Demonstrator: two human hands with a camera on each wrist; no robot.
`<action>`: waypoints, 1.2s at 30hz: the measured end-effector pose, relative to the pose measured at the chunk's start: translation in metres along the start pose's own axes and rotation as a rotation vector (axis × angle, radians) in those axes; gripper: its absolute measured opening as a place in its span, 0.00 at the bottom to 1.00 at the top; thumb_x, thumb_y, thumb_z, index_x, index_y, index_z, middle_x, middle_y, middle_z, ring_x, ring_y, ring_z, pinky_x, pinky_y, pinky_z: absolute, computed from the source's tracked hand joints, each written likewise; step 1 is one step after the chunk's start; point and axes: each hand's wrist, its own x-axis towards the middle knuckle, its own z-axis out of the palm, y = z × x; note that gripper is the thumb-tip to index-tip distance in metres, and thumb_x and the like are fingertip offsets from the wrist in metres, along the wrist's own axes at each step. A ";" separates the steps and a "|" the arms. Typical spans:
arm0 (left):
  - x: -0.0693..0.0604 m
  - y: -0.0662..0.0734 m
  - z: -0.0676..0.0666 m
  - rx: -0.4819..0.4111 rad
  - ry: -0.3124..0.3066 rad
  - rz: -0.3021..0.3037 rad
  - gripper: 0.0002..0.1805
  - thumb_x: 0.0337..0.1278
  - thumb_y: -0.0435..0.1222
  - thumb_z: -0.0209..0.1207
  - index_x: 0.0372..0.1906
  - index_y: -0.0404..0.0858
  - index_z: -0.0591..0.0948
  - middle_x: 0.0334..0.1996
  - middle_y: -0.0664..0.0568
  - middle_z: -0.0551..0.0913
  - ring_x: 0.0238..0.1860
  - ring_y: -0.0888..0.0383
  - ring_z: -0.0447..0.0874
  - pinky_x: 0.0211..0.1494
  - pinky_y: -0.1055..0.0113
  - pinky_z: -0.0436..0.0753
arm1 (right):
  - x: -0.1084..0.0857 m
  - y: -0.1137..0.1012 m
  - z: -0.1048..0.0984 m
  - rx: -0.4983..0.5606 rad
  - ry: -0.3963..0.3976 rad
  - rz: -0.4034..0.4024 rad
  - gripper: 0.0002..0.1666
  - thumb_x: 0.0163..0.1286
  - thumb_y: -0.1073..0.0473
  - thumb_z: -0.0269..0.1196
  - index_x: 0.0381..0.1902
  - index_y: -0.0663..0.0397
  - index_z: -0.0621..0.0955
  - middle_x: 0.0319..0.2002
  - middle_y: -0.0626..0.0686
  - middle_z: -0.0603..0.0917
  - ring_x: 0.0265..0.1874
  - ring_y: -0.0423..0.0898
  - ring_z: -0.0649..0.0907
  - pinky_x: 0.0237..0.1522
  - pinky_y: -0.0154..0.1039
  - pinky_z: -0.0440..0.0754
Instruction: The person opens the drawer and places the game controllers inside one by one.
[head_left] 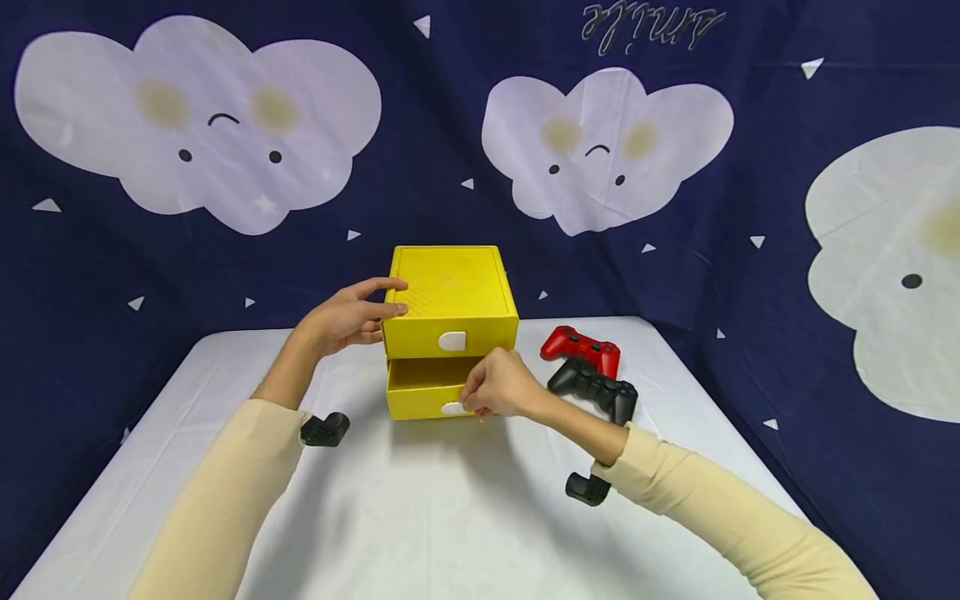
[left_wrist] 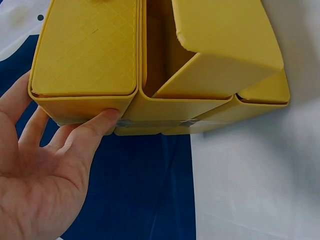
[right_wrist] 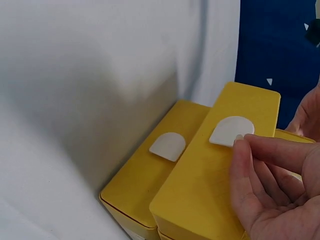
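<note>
A yellow drawer box stands on the table, its middle drawer partly pulled out. My right hand pinches the edge of that drawer's white tab between thumb and index finger. On the box's left edge rests my left hand, fingers over the top. In the left wrist view its thumb presses the side wall. The top drawer is closed. The right wrist view shows the closed bottom drawer with another white tab; the head view hides it.
To the right of the box lie a red game controller and a black game controller, touching or overlapping. The white-covered table meets a dark blue cloud-patterned cloth behind and at the sides.
</note>
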 end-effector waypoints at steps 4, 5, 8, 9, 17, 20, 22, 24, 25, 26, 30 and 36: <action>0.000 -0.001 0.000 -0.002 0.001 -0.004 0.35 0.69 0.43 0.63 0.77 0.53 0.64 0.73 0.44 0.66 0.59 0.49 0.79 0.69 0.51 0.76 | -0.003 -0.001 0.000 -0.013 -0.023 -0.009 0.06 0.54 0.72 0.74 0.21 0.60 0.89 0.19 0.52 0.87 0.14 0.43 0.85 0.23 0.38 0.86; 0.000 -0.001 0.000 0.000 0.001 -0.004 0.35 0.69 0.43 0.63 0.77 0.53 0.64 0.73 0.44 0.66 0.58 0.49 0.79 0.69 0.51 0.76 | -0.004 -0.001 0.000 -0.011 -0.029 -0.008 0.06 0.54 0.72 0.74 0.21 0.60 0.89 0.19 0.52 0.87 0.14 0.44 0.85 0.23 0.37 0.86; 0.000 -0.001 0.000 -0.003 0.003 -0.003 0.35 0.69 0.43 0.63 0.77 0.53 0.64 0.74 0.44 0.65 0.58 0.49 0.79 0.69 0.52 0.76 | -0.006 -0.002 0.000 -0.001 -0.038 -0.003 0.06 0.54 0.73 0.74 0.22 0.61 0.89 0.19 0.53 0.88 0.15 0.45 0.85 0.23 0.38 0.86; 0.000 -0.001 0.000 -0.003 0.003 -0.002 0.35 0.69 0.43 0.63 0.77 0.53 0.64 0.73 0.44 0.66 0.58 0.50 0.79 0.68 0.53 0.77 | -0.007 -0.002 0.000 -0.001 -0.038 -0.003 0.06 0.55 0.73 0.74 0.22 0.61 0.89 0.19 0.54 0.88 0.15 0.46 0.85 0.23 0.38 0.86; 0.000 -0.002 0.000 0.006 0.006 0.000 0.35 0.69 0.44 0.63 0.77 0.53 0.64 0.71 0.45 0.69 0.54 0.52 0.80 0.59 0.62 0.82 | -0.020 -0.004 0.002 -0.007 -0.076 -0.029 0.05 0.55 0.72 0.73 0.23 0.61 0.89 0.21 0.57 0.88 0.14 0.47 0.85 0.23 0.40 0.86; 0.001 -0.002 0.001 0.006 0.011 0.000 0.35 0.69 0.44 0.63 0.77 0.53 0.65 0.71 0.45 0.69 0.53 0.52 0.80 0.56 0.64 0.83 | -0.022 -0.004 0.003 -0.008 -0.078 -0.036 0.05 0.56 0.72 0.73 0.23 0.61 0.89 0.19 0.56 0.87 0.13 0.47 0.85 0.21 0.37 0.85; 0.001 -0.003 0.001 0.003 0.010 -0.004 0.35 0.69 0.44 0.63 0.77 0.54 0.64 0.71 0.44 0.69 0.53 0.52 0.80 0.55 0.65 0.83 | -0.023 -0.003 0.004 -0.006 -0.090 -0.033 0.05 0.56 0.72 0.73 0.23 0.61 0.89 0.18 0.55 0.87 0.13 0.47 0.85 0.21 0.37 0.85; 0.001 -0.003 0.001 0.002 0.010 -0.009 0.35 0.68 0.44 0.64 0.77 0.54 0.65 0.71 0.45 0.68 0.53 0.52 0.81 0.55 0.66 0.83 | -0.024 -0.003 0.004 -0.004 -0.103 -0.027 0.05 0.56 0.72 0.72 0.23 0.61 0.89 0.17 0.53 0.86 0.13 0.46 0.85 0.22 0.37 0.85; 0.001 -0.003 0.001 0.000 0.011 -0.011 0.35 0.68 0.44 0.64 0.77 0.54 0.65 0.71 0.45 0.68 0.53 0.52 0.81 0.55 0.66 0.83 | -0.025 -0.003 0.004 0.001 -0.110 -0.025 0.05 0.56 0.72 0.72 0.23 0.61 0.89 0.16 0.53 0.86 0.13 0.47 0.85 0.23 0.37 0.85; 0.002 -0.004 0.001 -0.002 0.012 -0.011 0.35 0.68 0.44 0.64 0.77 0.54 0.65 0.71 0.45 0.68 0.54 0.52 0.81 0.55 0.65 0.83 | -0.025 -0.002 0.004 0.007 -0.115 -0.022 0.05 0.56 0.72 0.72 0.23 0.61 0.89 0.17 0.53 0.86 0.13 0.47 0.86 0.23 0.38 0.86; 0.001 -0.004 0.001 -0.002 0.014 -0.005 0.35 0.68 0.44 0.64 0.76 0.53 0.65 0.71 0.45 0.69 0.53 0.52 0.81 0.54 0.66 0.83 | -0.027 -0.002 0.004 0.019 -0.124 -0.014 0.05 0.56 0.72 0.72 0.24 0.62 0.89 0.17 0.53 0.86 0.15 0.48 0.86 0.26 0.38 0.86; 0.001 -0.002 0.001 0.012 0.019 0.005 0.35 0.68 0.44 0.64 0.76 0.53 0.65 0.67 0.44 0.72 0.46 0.55 0.80 0.48 0.69 0.82 | -0.032 -0.003 0.002 0.015 -0.151 -0.008 0.04 0.57 0.73 0.72 0.26 0.62 0.89 0.18 0.53 0.87 0.15 0.47 0.86 0.27 0.38 0.87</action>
